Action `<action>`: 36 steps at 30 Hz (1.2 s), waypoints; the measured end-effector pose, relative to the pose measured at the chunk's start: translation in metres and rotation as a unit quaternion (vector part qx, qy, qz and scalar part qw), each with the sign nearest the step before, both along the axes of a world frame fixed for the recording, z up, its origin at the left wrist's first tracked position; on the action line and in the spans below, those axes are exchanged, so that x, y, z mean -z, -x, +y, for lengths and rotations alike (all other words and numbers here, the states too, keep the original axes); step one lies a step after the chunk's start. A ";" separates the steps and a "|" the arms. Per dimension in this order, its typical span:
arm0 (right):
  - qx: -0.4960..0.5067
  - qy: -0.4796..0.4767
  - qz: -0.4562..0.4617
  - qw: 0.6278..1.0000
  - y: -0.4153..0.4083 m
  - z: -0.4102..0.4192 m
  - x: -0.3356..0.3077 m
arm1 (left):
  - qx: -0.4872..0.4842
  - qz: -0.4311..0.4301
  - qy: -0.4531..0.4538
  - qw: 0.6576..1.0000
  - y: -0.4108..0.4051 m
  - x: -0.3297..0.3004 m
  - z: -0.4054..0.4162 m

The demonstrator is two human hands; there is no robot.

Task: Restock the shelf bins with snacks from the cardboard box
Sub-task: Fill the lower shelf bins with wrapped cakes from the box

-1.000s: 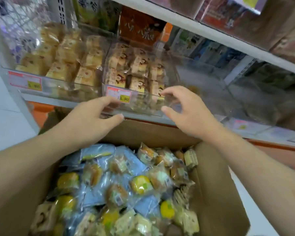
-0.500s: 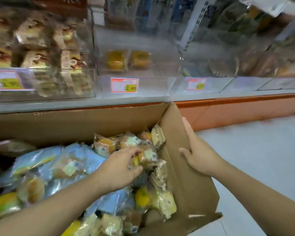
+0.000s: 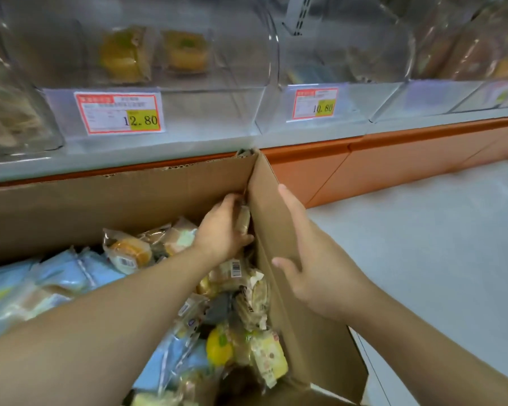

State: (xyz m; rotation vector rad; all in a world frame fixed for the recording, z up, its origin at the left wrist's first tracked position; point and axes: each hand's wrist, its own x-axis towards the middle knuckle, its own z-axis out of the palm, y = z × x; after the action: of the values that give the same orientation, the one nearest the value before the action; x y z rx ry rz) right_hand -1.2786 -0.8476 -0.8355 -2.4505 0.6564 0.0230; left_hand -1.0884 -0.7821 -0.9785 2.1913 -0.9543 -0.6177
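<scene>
So the cardboard box [image 3: 279, 230] fills the lower left and middle of the frame, packed with wrapped snacks [image 3: 129, 253], mostly blue packs on the left and yellowish cake-looking ones toward the right side. The left hand [image 3: 223, 230] is down in the far right corner of the box, near the middle of the frame, fingers curled round a small tan wrapped snack [image 3: 243, 219] that's pressed up against the box wall. The right hand [image 3: 311, 259] is outside that same wall, fingers straight and flat against the cardboard, thumb hooked over the top edge. Across the top of the frame are the clear shelf bins [image 3: 211, 109]; the one at upper left-center has two yellow cakes [image 3: 185, 52] at the back and a price tag [image 3: 118, 113] reading 12.80. The next bin to the right has a tag [image 3: 316, 103] reading 10.80, contents too blurry to tell.
</scene>
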 end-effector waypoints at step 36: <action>0.121 0.065 0.270 0.953 -0.040 0.068 0.117 | -0.121 0.276 0.114 0.947 0.026 -0.065 0.250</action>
State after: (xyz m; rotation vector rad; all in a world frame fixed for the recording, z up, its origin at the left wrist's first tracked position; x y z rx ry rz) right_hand -1.2385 -0.7795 -0.9530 -2.4759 1.2230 0.5862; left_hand -1.1147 -0.5323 -0.9130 1.7485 -0.4273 -0.8875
